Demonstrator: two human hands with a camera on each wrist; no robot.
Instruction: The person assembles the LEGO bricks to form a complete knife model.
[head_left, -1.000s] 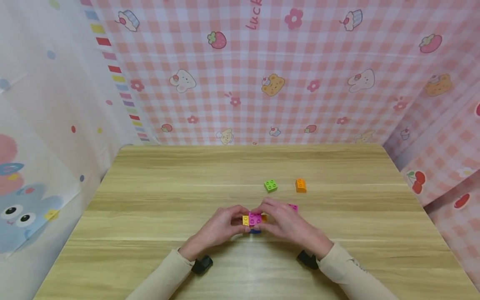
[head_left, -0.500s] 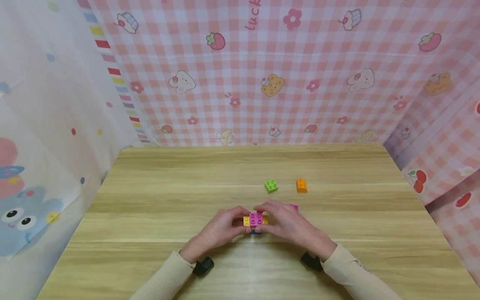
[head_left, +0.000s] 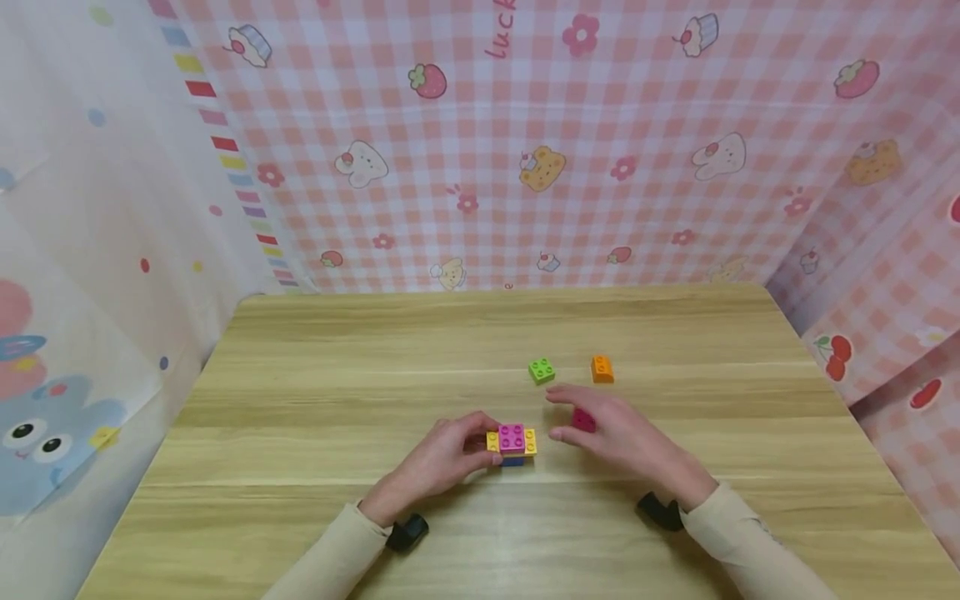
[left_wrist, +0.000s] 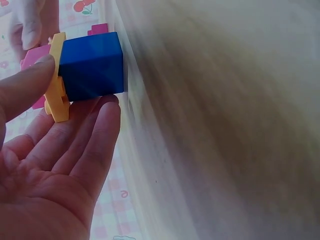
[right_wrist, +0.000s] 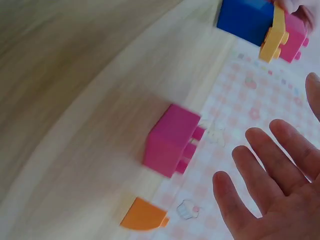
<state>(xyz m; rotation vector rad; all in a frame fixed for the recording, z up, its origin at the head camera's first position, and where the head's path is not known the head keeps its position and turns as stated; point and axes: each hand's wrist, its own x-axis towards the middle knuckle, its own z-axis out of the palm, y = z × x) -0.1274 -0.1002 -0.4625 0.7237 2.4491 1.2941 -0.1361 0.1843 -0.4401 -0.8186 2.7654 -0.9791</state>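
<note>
A small stack stands on the wooden table: a blue brick (left_wrist: 92, 67) at the bottom, a thin yellow plate (head_left: 530, 442) across it, and a pink brick (head_left: 512, 437) on top. My left hand (head_left: 442, 454) holds the stack from its left side, thumb on the near face and fingers behind. To the right of it, my right hand (head_left: 618, 433) has its fingers spread with nothing between them. A separate magenta brick (right_wrist: 170, 140) sits on the table by that hand, partly hidden by it in the head view.
Farther back on the table (head_left: 360, 367) lie a lime green brick (head_left: 542, 371) and, to its right, an orange brick (head_left: 602, 369) with a curved side. Patterned cloth hangs behind the table and at both sides.
My right hand has let go of the stack and moved right, over by the magenta brick. My left hand keeps its hold, and the stack stays in place.
</note>
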